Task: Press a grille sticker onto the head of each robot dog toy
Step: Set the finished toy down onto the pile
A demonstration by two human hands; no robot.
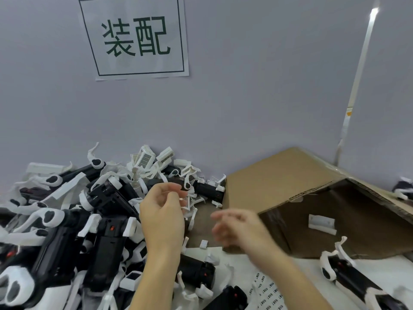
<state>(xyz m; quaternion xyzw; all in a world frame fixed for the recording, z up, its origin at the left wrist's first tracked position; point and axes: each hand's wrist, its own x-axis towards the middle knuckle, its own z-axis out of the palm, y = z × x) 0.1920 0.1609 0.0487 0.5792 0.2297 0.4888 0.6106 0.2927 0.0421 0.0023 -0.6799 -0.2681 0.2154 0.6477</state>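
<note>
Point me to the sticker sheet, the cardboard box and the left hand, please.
sticker sheet [266,289]: head view, on the printed rows at the bottom edge.
cardboard box [274,175]: head view, on its plain brown upper flap.
left hand [164,211]: head view, on the back of the hand.

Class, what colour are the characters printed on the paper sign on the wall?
Dark green, inside a dark green border, on the white paper sign; the head view shows it.

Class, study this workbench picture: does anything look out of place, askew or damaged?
Yes. The cardboard box lies tipped on its side, its opening facing the table. The robot dog toys are heaped in a tangled pile, not lined up.
</note>
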